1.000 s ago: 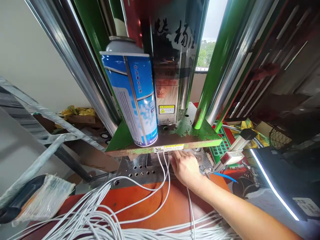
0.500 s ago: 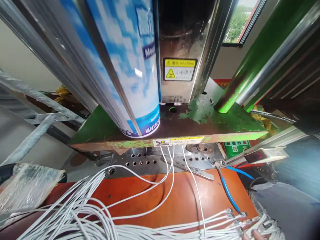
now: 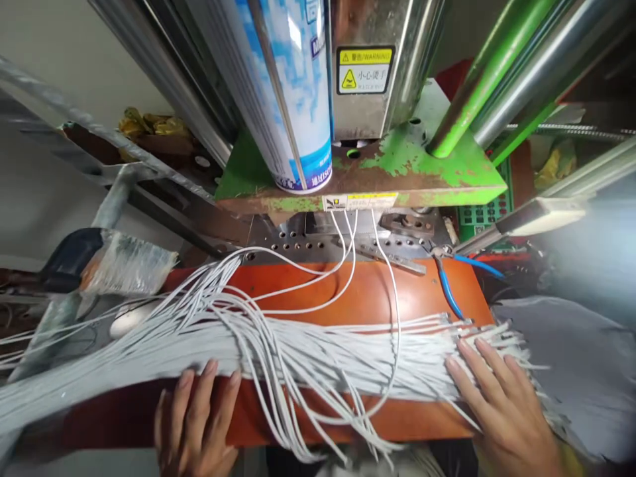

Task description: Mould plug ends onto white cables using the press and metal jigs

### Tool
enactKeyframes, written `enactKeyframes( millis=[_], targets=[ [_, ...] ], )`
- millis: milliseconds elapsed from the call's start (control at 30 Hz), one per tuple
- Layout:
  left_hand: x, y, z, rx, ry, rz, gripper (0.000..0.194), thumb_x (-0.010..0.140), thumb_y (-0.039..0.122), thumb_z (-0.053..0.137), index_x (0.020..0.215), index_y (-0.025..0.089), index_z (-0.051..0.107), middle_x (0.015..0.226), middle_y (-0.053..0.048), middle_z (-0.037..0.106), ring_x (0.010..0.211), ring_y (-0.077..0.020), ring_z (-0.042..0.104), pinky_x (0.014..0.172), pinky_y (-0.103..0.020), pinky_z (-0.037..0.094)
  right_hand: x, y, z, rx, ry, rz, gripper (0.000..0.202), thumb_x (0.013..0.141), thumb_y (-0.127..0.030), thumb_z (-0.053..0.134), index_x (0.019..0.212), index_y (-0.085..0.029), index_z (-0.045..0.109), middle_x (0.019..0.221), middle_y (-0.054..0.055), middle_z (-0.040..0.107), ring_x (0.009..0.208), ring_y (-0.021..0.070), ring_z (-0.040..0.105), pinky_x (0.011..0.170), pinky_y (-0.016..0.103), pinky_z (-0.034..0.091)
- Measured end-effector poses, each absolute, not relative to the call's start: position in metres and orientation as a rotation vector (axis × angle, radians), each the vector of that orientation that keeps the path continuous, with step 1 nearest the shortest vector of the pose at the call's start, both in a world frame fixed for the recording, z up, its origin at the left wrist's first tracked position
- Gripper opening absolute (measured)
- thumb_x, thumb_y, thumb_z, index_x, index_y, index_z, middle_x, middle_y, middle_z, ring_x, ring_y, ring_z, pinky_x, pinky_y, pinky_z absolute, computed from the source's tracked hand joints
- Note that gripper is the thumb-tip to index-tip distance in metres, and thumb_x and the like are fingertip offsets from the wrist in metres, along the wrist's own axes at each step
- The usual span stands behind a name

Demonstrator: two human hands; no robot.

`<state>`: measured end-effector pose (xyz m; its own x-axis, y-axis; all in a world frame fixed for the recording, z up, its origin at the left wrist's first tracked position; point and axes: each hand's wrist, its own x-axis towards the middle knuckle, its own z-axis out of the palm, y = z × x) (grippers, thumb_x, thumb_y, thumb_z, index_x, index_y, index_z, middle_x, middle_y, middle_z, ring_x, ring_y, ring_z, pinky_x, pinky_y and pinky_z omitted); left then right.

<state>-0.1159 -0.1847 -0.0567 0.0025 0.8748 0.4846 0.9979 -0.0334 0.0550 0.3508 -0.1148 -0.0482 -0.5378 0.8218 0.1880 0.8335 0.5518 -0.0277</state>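
Observation:
A thick bundle of white cables (image 3: pixel 348 344) lies across the orange bench top (image 3: pixel 422 291). My left hand (image 3: pixel 199 427) is at the bundle's near edge, fingers spread and fingertips at the cables. On the right, my right hand (image 3: pixel 504 404) rests with its fingers apart over the cable ends, which carry small connectors (image 3: pixel 462 323). A few cables run up from the bundle to beneath the green press plate (image 3: pixel 447 175). Some others droop over the bench's front edge. Neither hand is closed around a cable.
Blue-handled pliers (image 3: pixel 450 291) and a flat metal bar (image 3: pixel 392 257) lie behind the bundle. A blue and white spray can (image 3: pixel 303 119) stands on the press plate, by a yellow warning label (image 3: pixel 366 69). A plastic-wrapped block (image 3: pixel 132 262) sits at left.
The view has tilted down, showing more of the bench. Both hands are now plainly in view; earlier only some fingertips showed at the lower right. The cable bundle appears higher in the picture.

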Motion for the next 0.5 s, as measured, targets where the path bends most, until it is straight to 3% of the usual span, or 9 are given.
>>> enactKeyframes(
  millis=[133,300,400,500],
  targets=[
    [-0.117,-0.184,-0.054,-2.038,-1.863,-0.486,0.082,0.09,0.012,0.059,0.165,0.035,0.034,0.168,-0.01,0.038,0.156,-0.0372,0.034,0.123,-0.067,0.032,0.34,-0.114,-0.042,-1.439,-2.591,-0.027,0.095,0.089,0.001,0.044,0.17,-0.035,0.012,0.171,0.009,0.031,0.157,0.0396,0.028,0.12,0.069,0.031],
    [-0.112,-0.183,-0.053,-2.057,-1.882,-0.499,0.084,0.091,0.004,0.05,0.166,0.033,0.029,0.167,-0.014,0.04,0.156,-0.0377,0.034,0.123,-0.066,0.034,0.338,-0.113,-0.039,-1.424,-2.616,-0.08,0.09,0.092,0.001,0.045,0.17,-0.031,0.013,0.169,0.013,0.035,0.158,0.0381,0.026,0.121,0.067,0.03],
    [-0.112,-0.183,-0.048,-2.096,-1.891,-0.505,0.086,0.091,0.004,0.051,0.167,0.034,0.025,0.169,-0.015,0.037,0.157,-0.0394,0.03,0.124,-0.067,0.03,0.345,-0.109,-0.022,-1.351,-2.667,-0.013,0.082,0.097,-0.022,0.058,0.169,-0.023,0.018,0.169,0.016,0.034,0.158,0.0386,0.026,0.122,0.064,0.03],
    [-0.116,-0.182,-0.035,-2.272,-1.867,-0.57,0.082,0.096,0.027,0.062,0.168,0.031,0.023,0.171,-0.017,0.031,0.159,-0.0437,0.024,0.125,-0.067,0.028,0.351,-0.096,0.004,-1.288,-2.677,0.082,0.091,0.097,-0.057,0.062,0.166,-0.014,0.022,0.168,0.019,0.035,0.156,0.0372,0.029,0.123,0.059,0.028]
  ],
)
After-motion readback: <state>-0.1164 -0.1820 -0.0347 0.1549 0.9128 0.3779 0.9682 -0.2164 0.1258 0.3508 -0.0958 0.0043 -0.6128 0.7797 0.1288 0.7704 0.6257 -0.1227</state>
